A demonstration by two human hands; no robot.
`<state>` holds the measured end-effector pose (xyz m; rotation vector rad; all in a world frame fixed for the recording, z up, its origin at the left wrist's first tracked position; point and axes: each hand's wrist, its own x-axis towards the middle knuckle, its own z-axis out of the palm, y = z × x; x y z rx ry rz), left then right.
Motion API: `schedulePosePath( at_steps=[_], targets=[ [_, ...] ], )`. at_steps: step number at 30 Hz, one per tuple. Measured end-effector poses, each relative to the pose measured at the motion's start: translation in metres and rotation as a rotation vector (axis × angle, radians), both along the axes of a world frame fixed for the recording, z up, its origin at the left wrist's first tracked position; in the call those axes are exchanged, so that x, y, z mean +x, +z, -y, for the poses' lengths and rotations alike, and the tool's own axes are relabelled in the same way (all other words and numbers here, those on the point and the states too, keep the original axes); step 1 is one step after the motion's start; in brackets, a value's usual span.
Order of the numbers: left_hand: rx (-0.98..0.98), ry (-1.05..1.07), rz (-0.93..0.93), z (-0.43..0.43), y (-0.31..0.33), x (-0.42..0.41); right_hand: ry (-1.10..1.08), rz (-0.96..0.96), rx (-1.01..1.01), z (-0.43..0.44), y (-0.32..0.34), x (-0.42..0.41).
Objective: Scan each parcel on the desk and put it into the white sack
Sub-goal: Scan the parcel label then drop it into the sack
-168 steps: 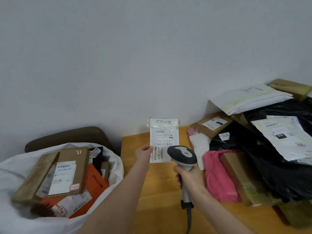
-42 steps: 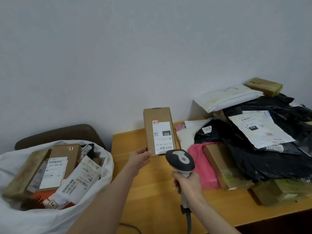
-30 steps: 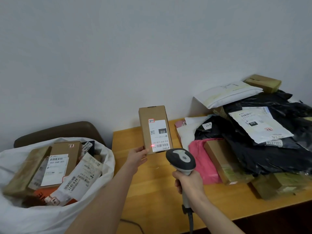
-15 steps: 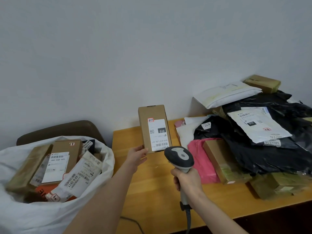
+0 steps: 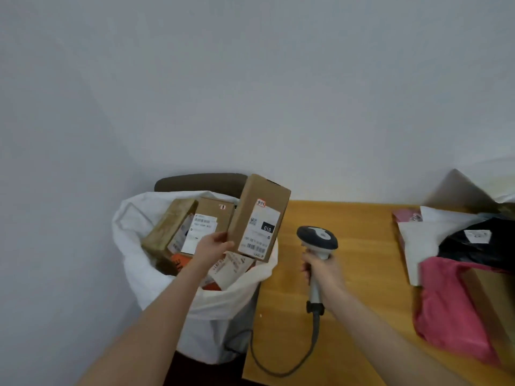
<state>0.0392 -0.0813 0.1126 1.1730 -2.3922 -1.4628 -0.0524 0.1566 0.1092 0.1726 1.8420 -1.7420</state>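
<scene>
Over the white sack (image 5: 156, 271), your left hand (image 5: 213, 246) grips the labelled cardboard box (image 5: 259, 218); lower it flat onto the parcels before letting go. Right hand (image 5: 323, 270) clasps the barcode scanner (image 5: 317, 240).

Colours logged: parcels, sack, desk.
The box (image 5: 259, 218) was plain brown cardboard with a white label carrying black barcode stripes, a black patch with white digits, and a small red-edged sticker. The sack (image 5: 131, 246) was white; the other boxes (image 5: 213, 217) in it were brown with white labels, and one parcel (image 5: 178, 263) was orange. The scanner (image 5: 317, 238) had a dark grey head, a pale grey handle and a dark grey cable (image 5: 315, 338). The desk (image 5: 348, 246) was honey-yellow wood. Pink bag (image 5: 446, 307); black bag (image 5: 473, 252) with a white label; white mailer (image 5: 415, 240). Chair (image 5: 200, 183) was dark brown, wall (image 5: 250, 93) pale grey.
</scene>
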Motion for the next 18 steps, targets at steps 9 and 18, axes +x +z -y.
schedulePosePath(
  at_steps=[9, 18],
  targets=[
    [-0.356, -0.476, 0.531, 0.120, -0.035, 0.069, -0.033, 0.175, 0.149, 0.113, -0.060, 0.011],
    [-0.765, -0.620, 0.462, 0.104, -0.062, 0.037, -0.119, 0.243, 0.225, 0.146, -0.099, 0.019]
  ],
)
